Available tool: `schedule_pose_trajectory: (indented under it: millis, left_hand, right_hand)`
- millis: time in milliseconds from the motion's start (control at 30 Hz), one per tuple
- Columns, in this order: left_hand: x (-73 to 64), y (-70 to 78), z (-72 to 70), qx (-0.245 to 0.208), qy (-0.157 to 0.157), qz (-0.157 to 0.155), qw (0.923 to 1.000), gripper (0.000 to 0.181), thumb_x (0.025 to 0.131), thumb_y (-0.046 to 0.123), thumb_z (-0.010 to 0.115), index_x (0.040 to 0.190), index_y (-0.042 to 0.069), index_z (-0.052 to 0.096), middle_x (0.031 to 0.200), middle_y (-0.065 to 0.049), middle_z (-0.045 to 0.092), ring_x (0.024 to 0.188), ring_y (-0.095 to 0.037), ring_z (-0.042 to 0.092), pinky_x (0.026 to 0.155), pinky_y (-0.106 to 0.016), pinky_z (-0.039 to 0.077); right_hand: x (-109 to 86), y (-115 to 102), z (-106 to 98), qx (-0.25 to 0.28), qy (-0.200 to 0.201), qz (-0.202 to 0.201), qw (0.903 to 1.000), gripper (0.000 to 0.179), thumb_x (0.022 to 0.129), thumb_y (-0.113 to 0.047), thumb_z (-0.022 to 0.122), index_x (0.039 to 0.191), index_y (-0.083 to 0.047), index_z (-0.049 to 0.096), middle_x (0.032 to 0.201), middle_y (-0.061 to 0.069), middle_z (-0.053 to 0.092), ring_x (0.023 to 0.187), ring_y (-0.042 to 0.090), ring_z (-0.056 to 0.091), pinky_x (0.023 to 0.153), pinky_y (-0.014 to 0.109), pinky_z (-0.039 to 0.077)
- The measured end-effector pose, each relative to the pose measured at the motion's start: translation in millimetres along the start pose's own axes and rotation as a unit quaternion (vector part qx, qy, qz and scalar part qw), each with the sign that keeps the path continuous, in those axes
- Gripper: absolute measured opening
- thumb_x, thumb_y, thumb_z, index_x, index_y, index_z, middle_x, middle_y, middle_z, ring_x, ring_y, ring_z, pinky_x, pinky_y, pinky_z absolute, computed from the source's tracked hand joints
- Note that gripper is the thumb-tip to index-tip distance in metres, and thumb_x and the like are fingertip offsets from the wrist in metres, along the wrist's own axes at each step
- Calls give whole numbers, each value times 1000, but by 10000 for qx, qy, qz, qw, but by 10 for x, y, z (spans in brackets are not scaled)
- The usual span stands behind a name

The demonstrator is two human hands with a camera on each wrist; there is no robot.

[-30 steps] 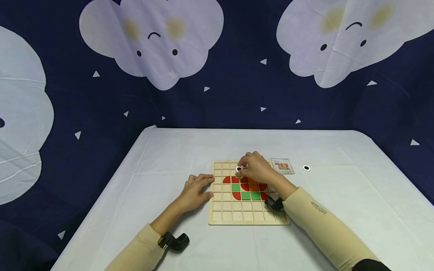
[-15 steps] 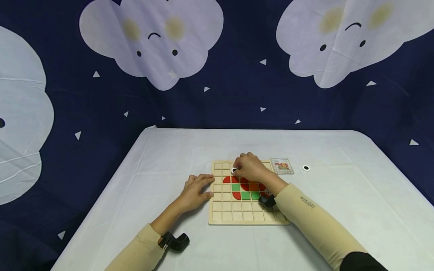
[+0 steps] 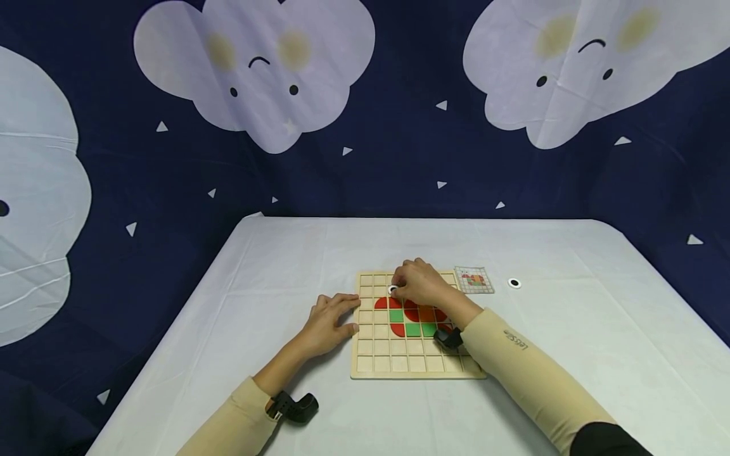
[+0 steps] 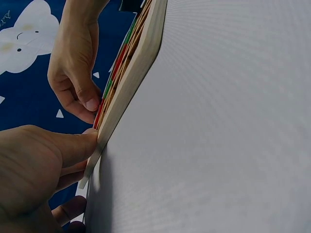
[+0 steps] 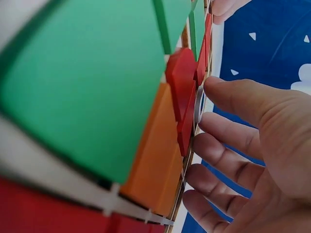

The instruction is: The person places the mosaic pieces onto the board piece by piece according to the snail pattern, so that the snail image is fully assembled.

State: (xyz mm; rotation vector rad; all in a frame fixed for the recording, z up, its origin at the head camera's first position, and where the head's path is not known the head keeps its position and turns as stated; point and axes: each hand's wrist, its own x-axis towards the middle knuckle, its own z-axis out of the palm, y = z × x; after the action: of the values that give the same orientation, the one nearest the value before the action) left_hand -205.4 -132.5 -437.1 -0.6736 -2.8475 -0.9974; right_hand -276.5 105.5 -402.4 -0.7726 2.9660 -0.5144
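Note:
A wooden grid board [image 3: 419,366] lies on the white table, with red rounded pieces [image 3: 381,304], green squares [image 3: 413,330] and an orange piece [image 3: 426,315] in its middle cells. My right hand [image 3: 420,283] reaches over the upper part of the board. Its thumb and index finger pinch a white disc with a black dot [image 3: 392,289], just above the red pieces; in the right wrist view the disc's edge [image 5: 198,104] shows low at the cells. At the board's left side rests my left hand [image 3: 327,323], thumb and fingertips touching the edge.
A small picture card [image 3: 475,280] showing a gridded coloured design lies at the board's upper right corner. Farther right on the table is a second white disc with a black dot [image 3: 514,283]. A dark blue cloud-print cloth [image 3: 399,177] hangs behind the table.
My right hand has moved a little to the left with the disc and come down slightly toward the cell above the red pieces. The left hand has stayed in place.

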Motion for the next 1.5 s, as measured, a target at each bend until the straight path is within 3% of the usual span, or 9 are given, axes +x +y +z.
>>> schedule_pose_trajectory:
  millis: [267,467,733,1067,1267,1500]
  left_hand:
    - [0,-5,-3,-8,-37,-6,10000,48,84,22,69,129,10,58,138,0,52,95,-16,38,82,-34,28]
    - [-1,-9,-3,7,-41,3,10000,48,84,22,68,129,10,58,138,0,52,97,-16,39,83,-34,28]
    - [2,-18,-2,38,-17,45,10000,48,84,21,68,129,9,58,138,-1,53,98,-18,39,83,-35,28]
    - [-1,-18,8,23,-17,21,10000,48,84,21,68,129,9,58,137,0,53,98,-17,39,83,-35,28]
    - [-4,-16,9,-12,-9,2,10000,48,84,20,69,129,9,58,137,0,53,98,-17,39,83,-35,28]
    - [1,-16,10,-11,-17,15,10000,47,84,20,68,129,9,58,138,0,53,99,-17,39,84,-36,28]
  right_hand:
    - [-38,51,-99,-76,179,-45,9998,23,85,-30,69,101,-13,72,93,3,63,87,21,50,79,39,41]
    - [-161,201,-283,144,387,198,9990,29,85,-28,69,106,-9,70,99,7,64,96,26,51,85,43,42]
    - [-430,647,-463,457,717,817,9930,33,84,-25,68,109,-4,68,101,13,62,95,29,50,81,44,40]
    - [-804,1251,-586,343,885,1356,9862,38,85,-27,66,112,-1,66,104,21,61,95,33,51,78,44,40]
    - [-973,1492,-591,261,843,1647,9824,40,86,-28,64,113,1,64,104,22,60,94,36,51,75,46,40]
    - [-1065,1640,-562,152,876,1654,9822,38,82,-26,68,107,3,67,96,21,64,91,37,54,75,47,40]
